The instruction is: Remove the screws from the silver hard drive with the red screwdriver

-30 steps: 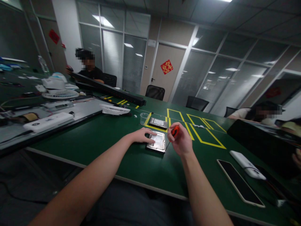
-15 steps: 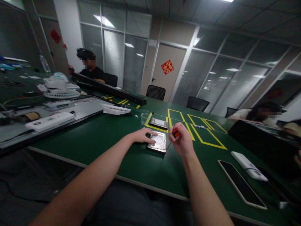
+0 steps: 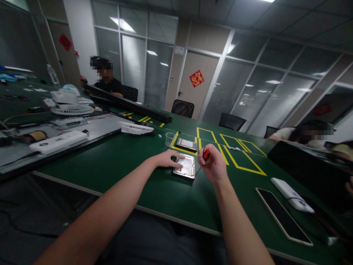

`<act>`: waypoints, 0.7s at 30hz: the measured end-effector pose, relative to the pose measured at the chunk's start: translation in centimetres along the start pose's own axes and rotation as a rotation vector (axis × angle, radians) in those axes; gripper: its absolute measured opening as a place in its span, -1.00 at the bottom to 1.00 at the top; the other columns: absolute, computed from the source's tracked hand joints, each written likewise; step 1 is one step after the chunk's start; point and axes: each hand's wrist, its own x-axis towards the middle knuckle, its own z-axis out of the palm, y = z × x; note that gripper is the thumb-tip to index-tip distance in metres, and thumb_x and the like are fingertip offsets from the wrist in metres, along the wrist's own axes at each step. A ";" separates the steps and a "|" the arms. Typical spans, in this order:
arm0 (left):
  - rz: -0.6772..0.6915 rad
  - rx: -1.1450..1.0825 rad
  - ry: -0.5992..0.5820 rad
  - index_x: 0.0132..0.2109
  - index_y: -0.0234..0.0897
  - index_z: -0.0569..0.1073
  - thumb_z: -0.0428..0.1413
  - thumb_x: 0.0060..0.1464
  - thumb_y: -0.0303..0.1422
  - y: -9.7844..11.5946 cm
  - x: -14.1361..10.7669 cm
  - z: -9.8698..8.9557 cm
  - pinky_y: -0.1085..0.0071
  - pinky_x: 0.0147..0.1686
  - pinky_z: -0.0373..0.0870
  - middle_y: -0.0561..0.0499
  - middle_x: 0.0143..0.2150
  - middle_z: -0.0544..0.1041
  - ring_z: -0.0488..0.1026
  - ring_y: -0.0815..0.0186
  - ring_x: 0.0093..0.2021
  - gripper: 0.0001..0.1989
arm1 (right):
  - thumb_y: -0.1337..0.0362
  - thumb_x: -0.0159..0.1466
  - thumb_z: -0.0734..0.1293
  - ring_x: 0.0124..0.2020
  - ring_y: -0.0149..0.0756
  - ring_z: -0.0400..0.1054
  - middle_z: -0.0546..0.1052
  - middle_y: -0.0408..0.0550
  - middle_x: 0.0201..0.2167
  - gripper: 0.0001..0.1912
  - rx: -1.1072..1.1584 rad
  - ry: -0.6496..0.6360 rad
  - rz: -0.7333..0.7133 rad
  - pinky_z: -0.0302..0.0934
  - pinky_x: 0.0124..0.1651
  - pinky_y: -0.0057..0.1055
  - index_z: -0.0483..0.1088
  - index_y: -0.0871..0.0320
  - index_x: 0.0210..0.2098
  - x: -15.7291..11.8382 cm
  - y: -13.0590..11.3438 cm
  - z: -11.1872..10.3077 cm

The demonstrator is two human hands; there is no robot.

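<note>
A silver hard drive [image 3: 188, 167] lies flat on the green table [image 3: 118, 162] in front of me. My left hand [image 3: 168, 159] rests on its left side, fingers spread over the metal cover. In my right hand [image 3: 211, 162] is a screwdriver [image 3: 206, 154] with a red and black handle, the fingers wrapped round it. Its thin shaft slants down to the drive's near right corner. Just behind, a second hard drive [image 3: 186, 144] lies inside a yellow tape rectangle, with a clear plastic cup [image 3: 170, 139] at its left.
Phone [image 3: 284, 215] and white power bank [image 3: 292, 195] lie at right, near a black box [image 3: 309, 173]. A white fan grille [image 3: 136, 128] and a large panel [image 3: 104, 127] with parts are at left. People sit across the table at left and at far right.
My right hand has turned slightly around the screwdriver handle. My left hand and the hard drive look unmoved.
</note>
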 end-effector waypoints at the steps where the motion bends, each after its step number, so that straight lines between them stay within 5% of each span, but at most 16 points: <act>1: 0.000 0.000 -0.002 0.29 0.07 0.41 0.25 0.00 0.17 -0.1 0.0 0.0 0.08 0.32 0.07 -0.08 0.40 0.24 0.15 -0.08 0.38 -0.26 | 0.22 0.37 0.27 -0.63 -0.46 0.17 0.46 -0.13 -0.51 -0.81 -0.002 0.000 -0.001 -0.02 -0.55 -0.49 0.32 0.13 -0.38 0.0 0.0 0.0; 7: 0.006 0.008 0.002 0.29 0.08 0.41 0.25 0.01 0.17 -0.4 0.3 0.1 0.08 0.32 0.06 -0.07 0.39 0.25 0.15 -0.08 0.38 -0.27 | 0.22 0.35 0.28 -0.68 -0.50 0.10 0.48 -0.15 -0.50 -0.84 0.004 -0.001 0.030 -0.09 -0.58 -0.52 0.31 0.11 -0.36 -0.1 -0.1 0.1; 13: 0.001 0.001 0.005 0.29 0.07 0.42 0.26 -0.01 0.17 -0.4 0.2 0.2 0.08 0.32 0.07 -0.07 0.39 0.26 0.16 -0.09 0.37 -0.26 | 0.13 0.36 0.18 -0.68 -0.47 0.10 0.47 -0.06 -0.55 -0.66 0.032 0.000 0.067 -0.04 -0.56 -0.48 0.42 0.17 -0.41 0.1 -0.3 0.1; 21: 0.027 0.010 0.020 0.27 0.06 0.44 0.27 0.01 0.15 -0.5 0.3 0.3 0.11 0.32 0.07 -0.06 0.39 0.27 0.18 -0.07 0.37 -0.28 | 0.22 0.35 0.26 -0.62 -0.45 0.18 0.44 -0.12 -0.52 -0.80 0.006 0.008 0.009 0.02 -0.54 -0.48 0.37 0.14 -0.38 -0.1 0.0 0.0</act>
